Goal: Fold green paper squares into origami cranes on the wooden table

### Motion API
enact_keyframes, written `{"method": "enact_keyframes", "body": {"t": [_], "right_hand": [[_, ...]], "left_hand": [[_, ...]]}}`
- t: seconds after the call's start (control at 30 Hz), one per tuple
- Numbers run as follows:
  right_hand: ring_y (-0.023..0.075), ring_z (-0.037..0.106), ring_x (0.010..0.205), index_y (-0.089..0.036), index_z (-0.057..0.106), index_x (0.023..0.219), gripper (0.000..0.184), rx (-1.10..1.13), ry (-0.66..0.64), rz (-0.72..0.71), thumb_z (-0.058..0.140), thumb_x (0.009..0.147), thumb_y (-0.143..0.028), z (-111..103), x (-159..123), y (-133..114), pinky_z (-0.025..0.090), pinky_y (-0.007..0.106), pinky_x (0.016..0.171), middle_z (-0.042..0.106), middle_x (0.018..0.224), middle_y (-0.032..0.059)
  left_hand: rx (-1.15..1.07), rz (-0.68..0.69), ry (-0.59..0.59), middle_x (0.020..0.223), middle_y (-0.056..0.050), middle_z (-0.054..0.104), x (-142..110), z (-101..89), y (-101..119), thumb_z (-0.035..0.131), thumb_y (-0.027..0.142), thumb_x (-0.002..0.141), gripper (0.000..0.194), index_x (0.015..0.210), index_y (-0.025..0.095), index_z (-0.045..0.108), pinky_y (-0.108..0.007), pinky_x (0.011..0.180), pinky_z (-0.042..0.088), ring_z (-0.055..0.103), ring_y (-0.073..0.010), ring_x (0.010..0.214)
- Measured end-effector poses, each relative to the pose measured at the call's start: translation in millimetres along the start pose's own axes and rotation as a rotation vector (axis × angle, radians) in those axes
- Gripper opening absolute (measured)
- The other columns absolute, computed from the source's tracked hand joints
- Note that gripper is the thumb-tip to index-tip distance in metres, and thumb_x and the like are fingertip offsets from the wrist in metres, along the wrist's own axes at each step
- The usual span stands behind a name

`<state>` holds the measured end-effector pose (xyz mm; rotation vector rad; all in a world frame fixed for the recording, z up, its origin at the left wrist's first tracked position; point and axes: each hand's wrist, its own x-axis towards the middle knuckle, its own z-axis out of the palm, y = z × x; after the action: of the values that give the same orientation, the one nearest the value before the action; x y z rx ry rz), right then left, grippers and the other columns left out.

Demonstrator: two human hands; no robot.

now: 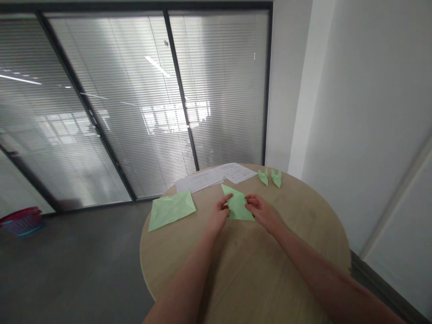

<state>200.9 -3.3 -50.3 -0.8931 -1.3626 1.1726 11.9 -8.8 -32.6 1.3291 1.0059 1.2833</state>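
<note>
Between my two hands is a folded piece of green paper (pixel 238 206), pointed at its upper left and lower right corners. My left hand (pixel 220 213) grips its left edge, with the thumb and fingers closed on it. On the other side, my right hand (pixel 259 207) pinches the right edge near the middle. Left of my hands lies a larger green sheet (pixel 172 209) with crease lines. Beyond my right hand stand two small folded green paper figures, one (pixel 263 177) beside the other (pixel 276 178).
White printed sheets (pixel 202 179) lie along the far edge of the round wooden table (pixel 303 225). Behind it rises a glass partition with blinds (pixel 226 90). A white wall (pixel 371 112) is on the right. Red and blue baskets (pixel 23 221) sit on the floor at left.
</note>
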Motion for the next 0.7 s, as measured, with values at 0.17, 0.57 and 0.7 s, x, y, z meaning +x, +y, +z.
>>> {"method": "enact_keyframes", "body": {"t": [0.17, 0.57, 0.7], "right_hand": [[0.0151, 0.064, 0.076, -0.026, 0.053, 0.115, 0.048, 0.098, 0.016, 0.069, 0.071, 0.077, -0.051, -1.3, -4.7, -6.2, 0.047, 0.024, 0.063, 0.071, 0.101, 0.0029], [0.0205, 0.068, 0.090, -0.023, 0.058, 0.122, 0.060, 0.365, 0.075, 0.170, 0.072, 0.073, -0.055, -6.0, 1.9, -3.7, 0.052, 0.025, 0.067, 0.069, 0.119, 0.0062], [0.0230, 0.068, 0.098, -0.026, 0.058, 0.120, 0.055, 0.291, 0.053, 0.138, 0.065, 0.078, -0.060, -6.4, 4.2, -1.7, 0.054, 0.029, 0.072, 0.069, 0.120, 0.0047]], "left_hand": [[-0.034, -0.062, -0.019, 0.091, -0.005, 0.071, -4.1, 0.5, 2.8, 0.066, 0.015, 0.060, 0.079, 0.138, 0.016, 0.060, -0.024, 0.063, 0.045, 0.060, -0.0143, 0.071], [0.156, -0.012, -0.179, 0.099, -0.007, 0.071, -8.4, 3.4, 1.6, 0.084, 0.022, 0.066, 0.098, 0.154, 0.019, 0.040, -0.037, 0.086, 0.051, 0.066, -0.0217, 0.088], [0.188, 0.019, -0.189, 0.107, -0.010, 0.068, -7.8, 2.4, 2.3, 0.086, 0.023, 0.064, 0.101, 0.154, 0.020, 0.040, -0.038, 0.086, 0.052, 0.066, -0.0234, 0.092]]}}
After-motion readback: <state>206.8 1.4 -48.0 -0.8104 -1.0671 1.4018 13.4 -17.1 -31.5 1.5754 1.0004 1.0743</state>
